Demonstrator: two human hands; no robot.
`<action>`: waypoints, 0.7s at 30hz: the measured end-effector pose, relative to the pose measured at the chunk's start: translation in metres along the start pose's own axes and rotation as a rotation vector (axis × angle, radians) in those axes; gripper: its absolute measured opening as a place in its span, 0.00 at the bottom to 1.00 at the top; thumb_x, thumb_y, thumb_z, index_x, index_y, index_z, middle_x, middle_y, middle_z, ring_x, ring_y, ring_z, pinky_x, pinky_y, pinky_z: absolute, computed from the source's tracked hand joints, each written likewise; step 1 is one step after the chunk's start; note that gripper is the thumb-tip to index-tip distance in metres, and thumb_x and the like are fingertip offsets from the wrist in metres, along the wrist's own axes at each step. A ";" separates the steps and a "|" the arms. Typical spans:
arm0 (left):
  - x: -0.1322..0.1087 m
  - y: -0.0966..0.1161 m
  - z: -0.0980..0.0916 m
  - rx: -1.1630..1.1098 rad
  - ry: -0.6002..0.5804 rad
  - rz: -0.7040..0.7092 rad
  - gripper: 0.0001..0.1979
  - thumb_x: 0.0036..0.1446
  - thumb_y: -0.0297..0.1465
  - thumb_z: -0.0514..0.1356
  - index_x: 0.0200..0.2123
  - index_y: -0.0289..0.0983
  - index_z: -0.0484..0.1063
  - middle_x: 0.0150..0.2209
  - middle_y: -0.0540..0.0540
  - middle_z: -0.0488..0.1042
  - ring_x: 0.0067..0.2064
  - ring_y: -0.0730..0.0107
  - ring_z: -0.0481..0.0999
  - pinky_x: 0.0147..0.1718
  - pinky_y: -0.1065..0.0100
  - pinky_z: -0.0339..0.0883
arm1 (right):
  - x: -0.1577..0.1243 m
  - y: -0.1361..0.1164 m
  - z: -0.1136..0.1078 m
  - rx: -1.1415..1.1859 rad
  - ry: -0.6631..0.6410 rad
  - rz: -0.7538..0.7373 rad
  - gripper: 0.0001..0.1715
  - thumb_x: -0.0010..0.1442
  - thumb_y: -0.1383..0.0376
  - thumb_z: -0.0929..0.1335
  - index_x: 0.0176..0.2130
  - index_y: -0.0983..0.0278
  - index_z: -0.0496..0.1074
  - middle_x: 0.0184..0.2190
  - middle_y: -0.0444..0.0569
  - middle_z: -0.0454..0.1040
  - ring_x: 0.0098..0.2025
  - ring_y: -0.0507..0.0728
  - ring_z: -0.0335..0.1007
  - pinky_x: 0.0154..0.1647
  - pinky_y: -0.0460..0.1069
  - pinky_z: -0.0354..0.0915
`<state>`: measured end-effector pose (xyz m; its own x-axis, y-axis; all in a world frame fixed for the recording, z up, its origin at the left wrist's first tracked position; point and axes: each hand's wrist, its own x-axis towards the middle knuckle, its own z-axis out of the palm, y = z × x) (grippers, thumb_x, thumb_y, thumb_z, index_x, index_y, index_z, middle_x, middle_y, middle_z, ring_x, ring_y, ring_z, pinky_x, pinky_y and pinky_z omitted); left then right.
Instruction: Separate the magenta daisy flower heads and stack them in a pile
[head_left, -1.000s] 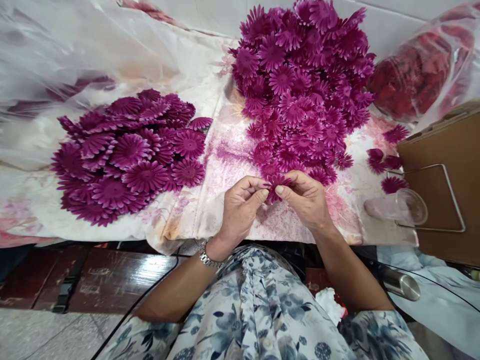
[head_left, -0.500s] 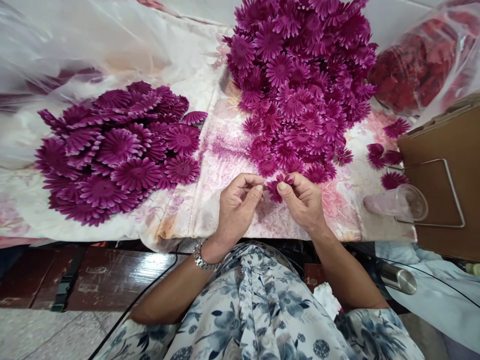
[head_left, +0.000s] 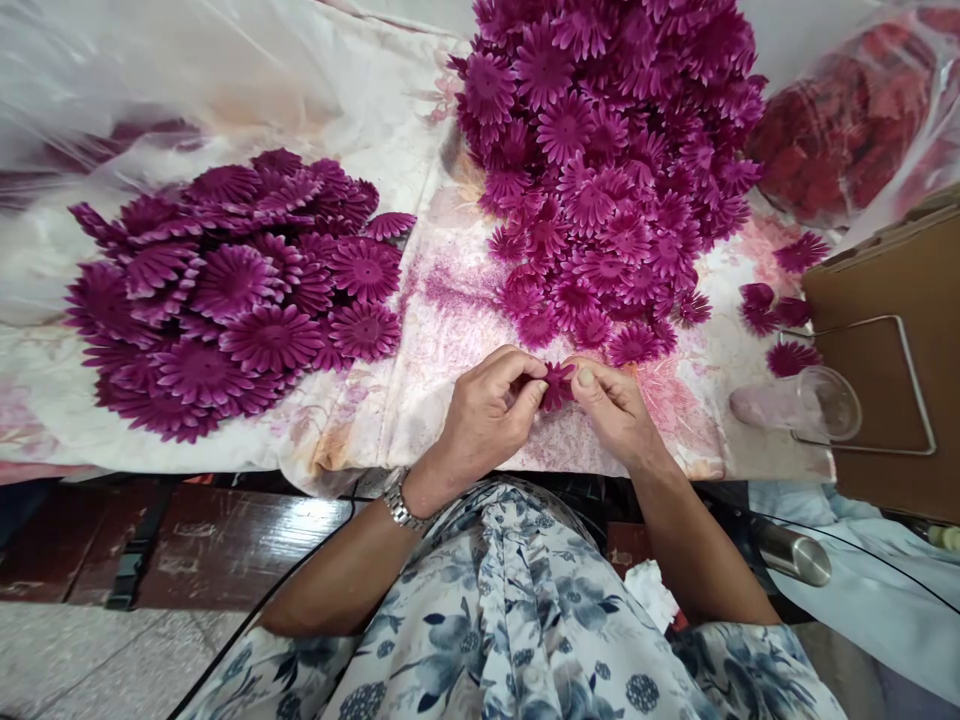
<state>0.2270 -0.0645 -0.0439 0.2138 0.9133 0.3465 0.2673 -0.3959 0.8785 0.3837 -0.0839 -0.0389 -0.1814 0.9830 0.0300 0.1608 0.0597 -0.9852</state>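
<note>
Purple flower (head_left: 557, 390) is just in front of the tall flower heap (head_left: 600, 190); left hand (head_left: 491, 405) and right hand (head_left: 615, 408) pinch its edges with fingers (head_left: 532, 396). Probably light and soft, it is best held by petals.

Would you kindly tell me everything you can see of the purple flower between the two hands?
The flower is deep magenta-purple, with narrow petals spreading outward, and looks like thin fabric or plastic. Fingertips of the left hand grip one side and those of the right hand the other, hiding part of its edge. It is over the front part of the tablecloth, on the near side of the larger pile. Whether it touches the cloth cannot be told.
</note>
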 end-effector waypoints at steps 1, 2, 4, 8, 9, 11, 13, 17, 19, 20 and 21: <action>-0.001 0.000 0.000 -0.025 0.004 -0.017 0.05 0.51 0.21 0.57 0.28 0.36 0.69 0.27 0.50 0.71 0.29 0.75 0.70 0.29 0.72 0.63 | -0.001 0.000 0.000 0.026 -0.007 0.017 0.19 0.62 0.54 0.61 0.26 0.63 0.63 0.22 0.40 0.57 0.25 0.47 0.53 0.25 0.45 0.53; -0.002 0.000 0.001 -0.068 0.009 -0.047 0.05 0.51 0.21 0.57 0.27 0.36 0.69 0.26 0.51 0.70 0.28 0.76 0.69 0.27 0.72 0.62 | -0.001 0.001 0.000 0.054 -0.009 0.034 0.16 0.62 0.55 0.62 0.27 0.63 0.65 0.23 0.41 0.59 0.26 0.47 0.56 0.26 0.45 0.54; -0.004 0.001 0.002 -0.173 0.013 -0.110 0.05 0.51 0.22 0.57 0.26 0.36 0.69 0.25 0.51 0.69 0.26 0.77 0.68 0.25 0.73 0.61 | -0.001 0.002 0.002 0.108 0.004 0.061 0.12 0.59 0.58 0.65 0.29 0.62 0.68 0.25 0.41 0.63 0.28 0.48 0.59 0.29 0.45 0.57; -0.007 0.000 0.004 -0.311 0.055 -0.128 0.04 0.51 0.24 0.59 0.26 0.37 0.70 0.28 0.49 0.70 0.31 0.73 0.70 0.30 0.70 0.64 | -0.001 0.004 0.009 0.221 0.075 0.086 0.10 0.53 0.59 0.70 0.27 0.62 0.68 0.24 0.40 0.66 0.26 0.48 0.62 0.28 0.44 0.61; -0.007 0.000 0.004 -0.329 0.075 -0.121 0.04 0.51 0.24 0.60 0.25 0.37 0.70 0.29 0.49 0.70 0.33 0.72 0.71 0.32 0.69 0.64 | -0.001 0.004 0.009 0.252 0.086 0.092 0.10 0.52 0.60 0.71 0.27 0.62 0.68 0.24 0.40 0.67 0.26 0.48 0.62 0.27 0.44 0.61; -0.006 -0.003 0.002 -0.357 0.108 -0.114 0.04 0.50 0.25 0.61 0.25 0.37 0.70 0.29 0.49 0.69 0.34 0.71 0.70 0.35 0.68 0.64 | -0.003 0.004 0.009 0.299 0.104 0.091 0.09 0.52 0.61 0.71 0.26 0.62 0.69 0.23 0.40 0.66 0.25 0.47 0.61 0.26 0.44 0.61; -0.003 -0.005 -0.003 -0.391 0.179 -0.121 0.04 0.51 0.26 0.62 0.25 0.38 0.70 0.29 0.49 0.69 0.34 0.71 0.69 0.36 0.67 0.64 | -0.006 0.004 0.004 0.334 0.157 0.062 0.08 0.52 0.62 0.70 0.25 0.61 0.69 0.23 0.40 0.65 0.25 0.47 0.59 0.25 0.44 0.59; 0.007 -0.005 -0.008 -0.409 0.344 -0.141 0.05 0.48 0.29 0.64 0.25 0.38 0.69 0.28 0.51 0.68 0.33 0.72 0.68 0.35 0.69 0.64 | -0.009 0.001 -0.006 0.252 0.227 -0.010 0.07 0.53 0.62 0.70 0.26 0.61 0.69 0.24 0.41 0.65 0.26 0.48 0.59 0.26 0.44 0.57; 0.012 -0.002 -0.007 -0.449 0.244 -0.218 0.04 0.47 0.29 0.64 0.26 0.38 0.71 0.28 0.50 0.70 0.32 0.73 0.68 0.34 0.69 0.64 | -0.008 0.000 -0.009 0.155 0.182 -0.004 0.07 0.54 0.61 0.69 0.28 0.61 0.70 0.25 0.42 0.66 0.26 0.48 0.59 0.26 0.45 0.58; 0.013 -0.001 -0.006 -0.491 0.213 -0.270 0.04 0.47 0.28 0.64 0.26 0.37 0.71 0.27 0.51 0.70 0.31 0.74 0.68 0.33 0.70 0.64 | -0.007 0.000 -0.010 0.126 0.173 0.002 0.07 0.55 0.59 0.69 0.30 0.61 0.71 0.25 0.42 0.66 0.26 0.48 0.59 0.26 0.45 0.58; 0.015 0.000 -0.006 -0.543 0.208 -0.325 0.04 0.46 0.27 0.64 0.25 0.37 0.71 0.26 0.51 0.69 0.29 0.75 0.67 0.31 0.72 0.63 | -0.007 0.000 -0.010 0.110 0.180 0.002 0.08 0.55 0.58 0.69 0.31 0.61 0.71 0.24 0.42 0.66 0.25 0.48 0.58 0.26 0.45 0.58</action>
<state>0.2247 -0.0506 -0.0369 0.0014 0.9990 0.0442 -0.2351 -0.0426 0.9710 0.3951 -0.0885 -0.0376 -0.0031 0.9988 0.0479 0.0524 0.0479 -0.9975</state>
